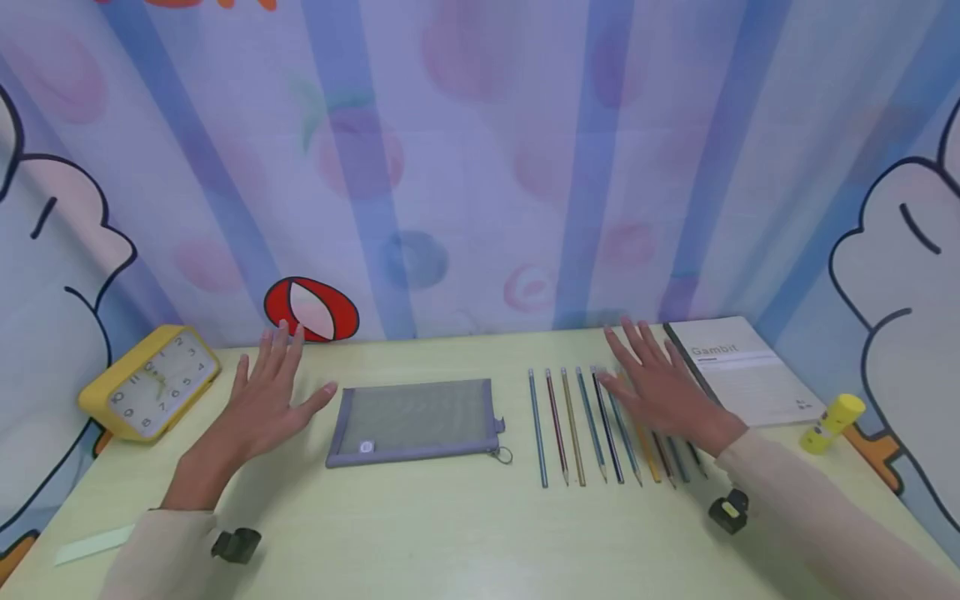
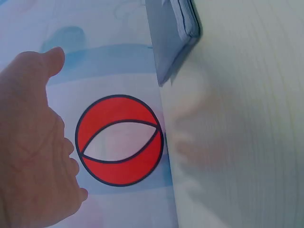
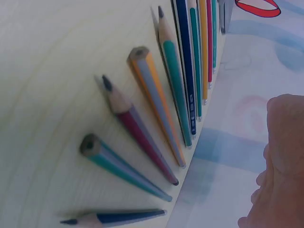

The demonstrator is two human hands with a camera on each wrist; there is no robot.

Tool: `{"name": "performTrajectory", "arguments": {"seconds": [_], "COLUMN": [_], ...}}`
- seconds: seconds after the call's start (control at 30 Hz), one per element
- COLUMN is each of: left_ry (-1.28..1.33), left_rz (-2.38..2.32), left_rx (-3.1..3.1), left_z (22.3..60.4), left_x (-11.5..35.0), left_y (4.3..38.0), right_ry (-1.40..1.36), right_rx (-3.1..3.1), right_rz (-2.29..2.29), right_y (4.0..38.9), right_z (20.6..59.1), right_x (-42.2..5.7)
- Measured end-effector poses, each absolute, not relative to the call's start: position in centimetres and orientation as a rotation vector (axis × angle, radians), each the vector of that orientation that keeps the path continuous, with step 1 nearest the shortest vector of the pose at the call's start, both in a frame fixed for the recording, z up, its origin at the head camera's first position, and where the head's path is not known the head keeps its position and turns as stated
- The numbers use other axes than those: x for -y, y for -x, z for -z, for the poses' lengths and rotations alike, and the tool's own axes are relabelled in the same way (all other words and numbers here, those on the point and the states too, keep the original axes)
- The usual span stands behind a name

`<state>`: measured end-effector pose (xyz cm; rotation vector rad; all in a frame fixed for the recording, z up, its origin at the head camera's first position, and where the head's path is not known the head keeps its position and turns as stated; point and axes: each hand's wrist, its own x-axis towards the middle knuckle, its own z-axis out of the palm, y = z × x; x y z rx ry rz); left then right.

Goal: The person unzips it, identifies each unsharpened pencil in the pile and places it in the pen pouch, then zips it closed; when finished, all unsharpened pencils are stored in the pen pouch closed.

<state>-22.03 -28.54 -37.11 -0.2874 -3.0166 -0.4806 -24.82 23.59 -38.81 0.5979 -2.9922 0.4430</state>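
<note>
My left hand (image 1: 262, 408) is held above the table between the yellow clock and a grey mesh zipper pouch (image 1: 420, 421), fingers spread and touching nothing. The pouch lies flat, a small ring at its right corner. Several pencils (image 1: 577, 425) in blue, red, yellow and green lie side by side to the pouch's right. Over the right end of that row hovers my right hand (image 1: 667, 396), fingers straight and holding nothing; it hides parts of some pencils. In the right wrist view, a maroon pencil (image 3: 140, 135) shows a sharpened tip, while a yellow one (image 3: 156, 104) has a flat end.
A yellow clock (image 1: 150, 383) stands at the left. At the back right lies a notebook (image 1: 742, 367), with a yellow glue-stick-like tube (image 1: 831, 423) beside it. A pale green strip (image 1: 93, 544) lies near the left sleeve. A printed curtain (image 1: 465, 167) hangs behind the table.
</note>
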Motion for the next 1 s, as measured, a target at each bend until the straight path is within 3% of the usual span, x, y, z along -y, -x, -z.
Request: {"name": "performTrajectory", "arguments": {"seconds": [1.0], "left_ry": [0.864], "left_rz": [0.473], "left_rx": [2.959], "left_z": [37.2], "left_x": [18.3], "left_y": [19.2], "right_ry": [-0.994], "right_rx": [2.939], "right_rz": [-0.412], "right_y": [23.8], "right_z": [38.1], "right_x": [-16.7]}}
